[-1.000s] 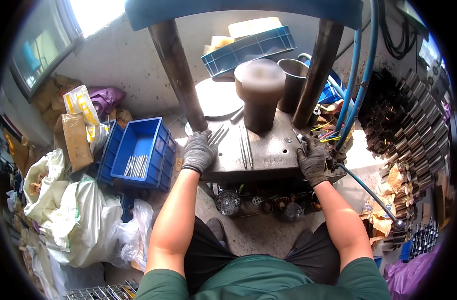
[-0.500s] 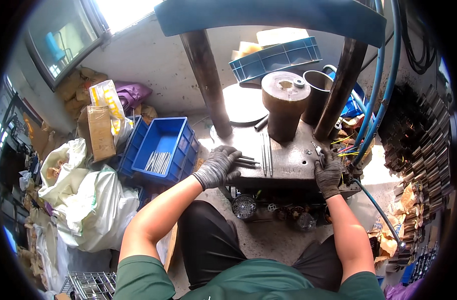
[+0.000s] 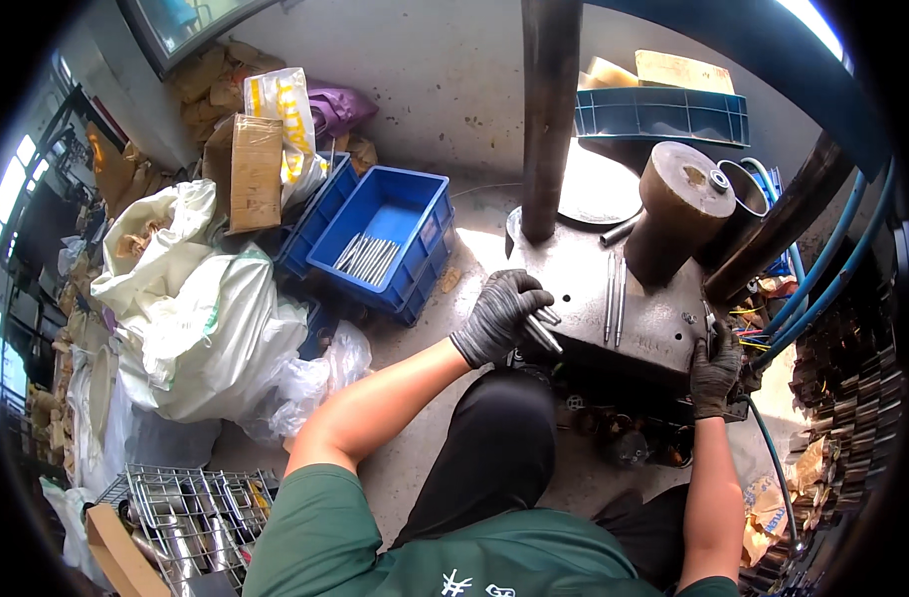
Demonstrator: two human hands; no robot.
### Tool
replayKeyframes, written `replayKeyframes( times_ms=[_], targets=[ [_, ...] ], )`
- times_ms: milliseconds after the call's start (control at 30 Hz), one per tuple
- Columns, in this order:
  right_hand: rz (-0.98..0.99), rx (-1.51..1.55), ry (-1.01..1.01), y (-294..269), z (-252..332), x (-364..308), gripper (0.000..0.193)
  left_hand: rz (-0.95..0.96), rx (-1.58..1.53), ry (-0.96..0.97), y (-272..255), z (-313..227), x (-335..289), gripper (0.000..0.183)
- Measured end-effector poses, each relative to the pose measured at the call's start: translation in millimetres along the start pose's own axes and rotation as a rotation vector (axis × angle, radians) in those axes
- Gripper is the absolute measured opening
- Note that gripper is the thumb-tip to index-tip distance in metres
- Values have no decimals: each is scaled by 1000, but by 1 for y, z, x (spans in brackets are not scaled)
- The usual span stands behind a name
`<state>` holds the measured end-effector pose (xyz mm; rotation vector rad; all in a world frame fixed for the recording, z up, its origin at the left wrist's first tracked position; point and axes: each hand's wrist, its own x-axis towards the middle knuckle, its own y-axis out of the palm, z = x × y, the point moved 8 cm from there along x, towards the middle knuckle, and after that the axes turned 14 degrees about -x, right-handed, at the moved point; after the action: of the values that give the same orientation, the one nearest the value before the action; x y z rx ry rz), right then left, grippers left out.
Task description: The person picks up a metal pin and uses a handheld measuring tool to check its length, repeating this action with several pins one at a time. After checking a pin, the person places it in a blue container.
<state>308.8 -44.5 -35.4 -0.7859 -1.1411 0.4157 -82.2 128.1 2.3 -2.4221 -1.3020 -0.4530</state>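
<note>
My left hand, in a dark grey work glove, is closed around a few thin metal rods just off the left front edge of the press bed. The rods point to the right and toward me. Two more slim rods lie side by side on the bed, right of that hand. At the bed's right end, my gloved right hand has its fingers curled round a small metallic piece, mostly hidden. A thick round steel block with a small ring on top stands behind the loose rods.
Left of the bed, a blue bin holds several similar rods. Dark press columns rise at the back, with blue hoses at right. White sacks, a cardboard box and a wire basket stand at left.
The view has swung left, shifting the scene rightward. My left hand has drawn the rods back off the bed and tilted them. My right hand stays at the bed's right end.
</note>
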Motion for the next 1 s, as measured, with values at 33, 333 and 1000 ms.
replayKeyframes(
  times_ms=[33,333,1000],
  targets=[
    [0,37,8,1,2,0,45,-52,-16,296,-1,-28,-2,24],
    [82,399,128,35,-29,-9,47,-499,-1470,-631,21,95,5,18],
    [134,383,137,36,-39,-17,46,-766,-201,-195,-228,148,-24,17]
  ],
)
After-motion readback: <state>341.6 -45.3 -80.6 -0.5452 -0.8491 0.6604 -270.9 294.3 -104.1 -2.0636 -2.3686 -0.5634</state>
